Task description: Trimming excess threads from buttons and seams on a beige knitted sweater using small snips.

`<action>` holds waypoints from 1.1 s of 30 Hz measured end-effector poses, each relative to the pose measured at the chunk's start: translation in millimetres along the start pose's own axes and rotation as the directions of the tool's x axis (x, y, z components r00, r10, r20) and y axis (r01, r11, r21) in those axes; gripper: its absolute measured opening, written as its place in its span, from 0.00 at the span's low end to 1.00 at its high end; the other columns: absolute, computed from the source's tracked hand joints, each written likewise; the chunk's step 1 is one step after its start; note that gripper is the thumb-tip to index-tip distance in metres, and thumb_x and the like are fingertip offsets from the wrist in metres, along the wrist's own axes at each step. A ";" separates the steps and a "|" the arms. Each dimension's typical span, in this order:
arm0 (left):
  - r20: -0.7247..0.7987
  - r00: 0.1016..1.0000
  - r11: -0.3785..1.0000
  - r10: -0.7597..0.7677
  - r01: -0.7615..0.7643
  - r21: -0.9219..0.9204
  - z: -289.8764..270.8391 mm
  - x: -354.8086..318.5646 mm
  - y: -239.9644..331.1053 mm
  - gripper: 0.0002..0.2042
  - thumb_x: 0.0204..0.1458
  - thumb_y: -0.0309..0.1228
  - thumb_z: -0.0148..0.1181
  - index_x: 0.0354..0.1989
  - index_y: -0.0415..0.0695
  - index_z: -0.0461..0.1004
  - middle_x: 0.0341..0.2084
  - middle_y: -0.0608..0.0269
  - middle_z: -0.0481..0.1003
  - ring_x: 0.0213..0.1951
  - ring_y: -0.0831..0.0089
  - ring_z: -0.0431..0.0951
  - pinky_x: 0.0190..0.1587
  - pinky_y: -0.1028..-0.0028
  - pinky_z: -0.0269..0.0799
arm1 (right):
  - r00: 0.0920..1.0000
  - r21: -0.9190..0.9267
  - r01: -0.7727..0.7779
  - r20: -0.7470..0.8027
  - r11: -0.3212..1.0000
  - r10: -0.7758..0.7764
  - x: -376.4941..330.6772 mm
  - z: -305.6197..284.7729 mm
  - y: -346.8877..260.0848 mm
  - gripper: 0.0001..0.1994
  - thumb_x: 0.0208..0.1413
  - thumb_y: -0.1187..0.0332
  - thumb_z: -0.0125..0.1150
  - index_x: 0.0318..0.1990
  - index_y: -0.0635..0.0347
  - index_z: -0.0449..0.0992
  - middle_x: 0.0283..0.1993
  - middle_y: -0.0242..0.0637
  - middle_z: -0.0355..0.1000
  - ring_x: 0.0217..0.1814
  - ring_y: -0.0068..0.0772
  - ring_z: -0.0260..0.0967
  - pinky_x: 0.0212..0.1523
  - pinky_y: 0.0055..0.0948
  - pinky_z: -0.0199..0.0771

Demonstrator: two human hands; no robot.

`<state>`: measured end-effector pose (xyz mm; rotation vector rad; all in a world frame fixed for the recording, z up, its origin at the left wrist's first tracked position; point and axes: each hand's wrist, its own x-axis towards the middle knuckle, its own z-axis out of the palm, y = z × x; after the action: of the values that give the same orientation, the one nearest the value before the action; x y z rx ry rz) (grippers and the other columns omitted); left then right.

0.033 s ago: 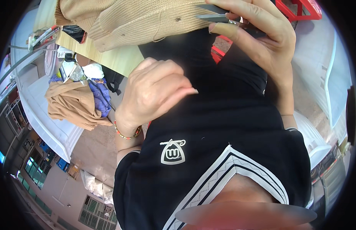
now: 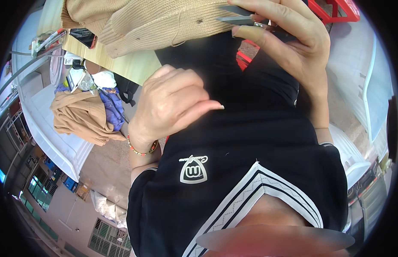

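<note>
Beige ribbed knit makes up the garment (image 2: 156, 30) lying over the wooden table (image 2: 149, 70) at the top of the view, with a thin loose thread (image 2: 181, 40) looping across its lower edge. The right hand (image 2: 282, 40) grips small metal snips (image 2: 237, 20) between thumb and fingers, their blades parted and pointing left over the knit; whether the tips touch the yarn, I cannot tell. Down nearer the black shirt (image 2: 233, 128), the left hand (image 2: 175, 98) is folded in, thumb laid out along the curled fingers, with nothing visible in it (the inside of the fist is hidden). To my eye the blades are the chief danger: closing them with the cloth unsteadied could catch a sound stitch and start a run. Pulling that thread hard might pucker the ribbing if it is anchored. The wrapping (image 2: 250, 33) on the right thumb might dull its feel for the handles, and the beaded bracelet (image 2: 143, 150) on the left wrist could snag a loop if dragged across the knit.
</note>
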<state>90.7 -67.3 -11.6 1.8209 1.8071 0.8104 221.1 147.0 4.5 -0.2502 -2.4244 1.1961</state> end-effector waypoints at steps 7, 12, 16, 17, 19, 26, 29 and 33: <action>-0.713 0.682 0.981 -0.161 0.193 -0.037 10.4 8.3 -8.9 0.18 0.39 0.29 0.75 0.40 0.43 0.78 0.32 0.65 0.75 0.29 0.76 0.71 0.30 0.77 0.63 | 0.995 -0.012 0.096 0.014 0.995 -0.096 2.0 0.9 0.6 0.21 0.41 0.72 0.74 0.47 0.59 0.80 0.28 0.32 0.69 0.27 0.28 0.67 0.26 0.24 0.65; -0.709 0.700 0.975 -0.085 0.204 0.084 10.5 24.8 -8.7 0.19 0.39 0.26 0.75 0.43 0.43 0.78 0.35 0.65 0.73 0.29 0.79 0.69 0.31 0.79 0.63 | 0.996 -0.125 0.090 -0.015 0.988 -0.093 4.2 -6.3 -13.3 0.19 0.41 0.72 0.74 0.44 0.61 0.80 0.29 0.33 0.70 0.28 0.29 0.70 0.28 0.25 0.69; -0.749 0.659 0.969 -0.065 0.222 0.111 12.8 21.4 -7.1 0.15 0.40 0.20 0.73 0.40 0.42 0.80 0.34 0.63 0.72 0.31 0.77 0.72 0.33 0.80 0.68 | 0.997 -0.044 0.081 -0.017 0.996 -0.082 8.6 -0.2 -12.4 0.18 0.40 0.72 0.74 0.42 0.61 0.81 0.29 0.33 0.70 0.29 0.29 0.70 0.27 0.26 0.69; -0.745 0.666 0.963 -0.047 0.229 0.144 12.6 22.0 -6.5 0.14 0.41 0.18 0.72 0.38 0.41 0.81 0.33 0.63 0.72 0.32 0.76 0.73 0.34 0.80 0.70 | 0.997 -0.111 0.081 0.000 0.990 -0.082 8.3 0.2 -13.0 0.18 0.39 0.72 0.74 0.42 0.61 0.81 0.29 0.33 0.69 0.28 0.29 0.70 0.27 0.26 0.69; -0.754 0.654 0.973 -0.056 0.204 0.105 15.4 23.6 -5.4 0.13 0.41 0.17 0.71 0.37 0.41 0.81 0.33 0.63 0.72 0.33 0.76 0.74 0.35 0.80 0.70 | 0.997 -0.180 0.083 0.018 0.980 -0.081 7.7 1.4 -14.5 0.18 0.39 0.72 0.74 0.41 0.61 0.81 0.28 0.33 0.69 0.28 0.28 0.70 0.26 0.25 0.69; -0.790 0.609 0.992 -0.065 0.125 0.014 20.8 25.0 -8.0 0.11 0.42 0.16 0.70 0.35 0.40 0.80 0.32 0.63 0.72 0.33 0.75 0.75 0.35 0.79 0.71 | 0.992 -0.169 0.106 -0.048 0.980 -0.116 4.9 4.9 -13.3 0.17 0.38 0.73 0.74 0.41 0.60 0.82 0.27 0.32 0.69 0.26 0.27 0.69 0.25 0.24 0.69; -0.787 0.614 0.993 -0.061 0.120 0.017 18.8 23.0 -11.1 0.08 0.44 0.17 0.69 0.33 0.39 0.80 0.32 0.63 0.72 0.33 0.75 0.74 0.36 0.78 0.70 | 0.989 -0.180 0.135 -0.038 0.974 -0.144 5.7 4.7 -12.5 0.17 0.38 0.74 0.74 0.41 0.61 0.82 0.27 0.32 0.70 0.26 0.27 0.69 0.26 0.24 0.69; -0.822 0.566 0.997 -0.066 0.069 -0.032 19.1 19.4 -11.7 0.07 0.45 0.18 0.68 0.33 0.40 0.80 0.33 0.62 0.73 0.32 0.73 0.74 0.36 0.77 0.70 | 1.000 -0.130 -0.003 -0.004 0.991 0.003 8.0 -3.7 -21.0 0.17 0.39 0.74 0.74 0.41 0.62 0.82 0.27 0.33 0.69 0.27 0.26 0.69 0.27 0.23 0.69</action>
<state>94.6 -45.7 -31.6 1.4167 2.3747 1.8628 216.2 139.5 25.4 -0.2947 -2.5030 1.0389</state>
